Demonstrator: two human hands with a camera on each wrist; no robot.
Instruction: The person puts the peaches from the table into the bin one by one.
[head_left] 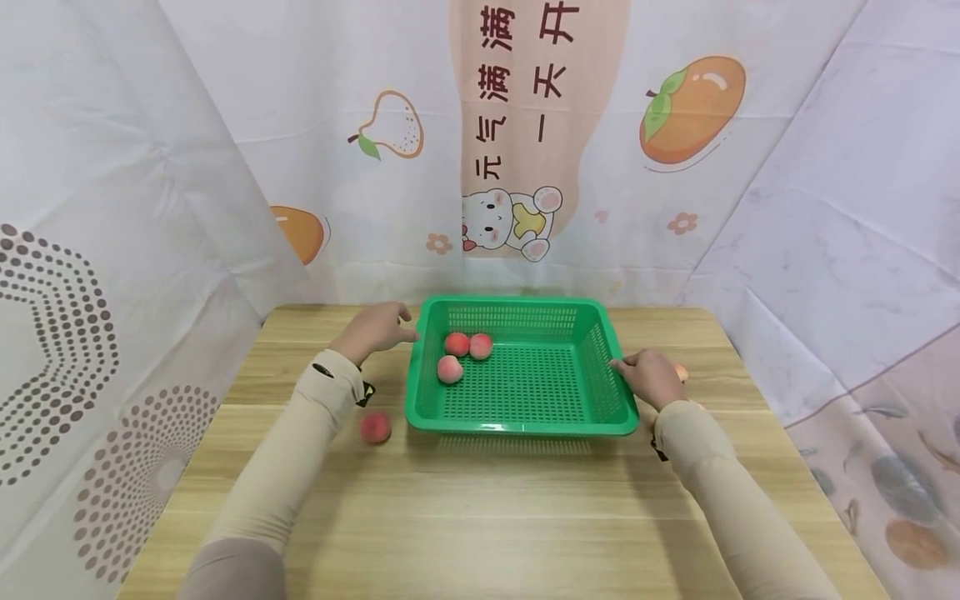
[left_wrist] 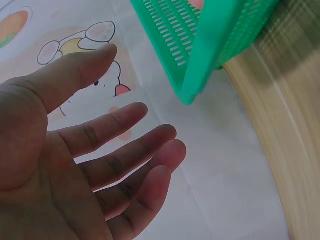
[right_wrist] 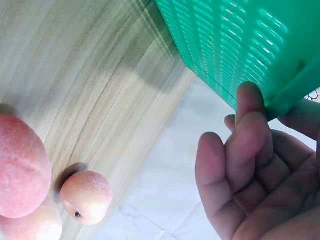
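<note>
A green plastic basket (head_left: 525,427) with slotted walls stands on the table, holding three peaches (head_left: 450,369) toward its left side. At its right rim, my right hand (head_left: 651,377) grips the edge, thumb on one side and curled fingers on the other; the right wrist view shows these fingers (right_wrist: 250,135) against the wall. My left hand (head_left: 381,327) is beside the left rim with fingers spread and loosely bent. In the left wrist view a gap separates that hand (left_wrist: 100,150) from the basket (left_wrist: 205,55), and its palm holds nothing.
One peach (head_left: 375,427) lies on the wooden table (head_left: 480,517) left of the basket. More peaches (right_wrist: 86,197) lie to the right, mostly hidden behind my right hand in the head view. A printed curtain (head_left: 337,192) hangs behind the table's back edge.
</note>
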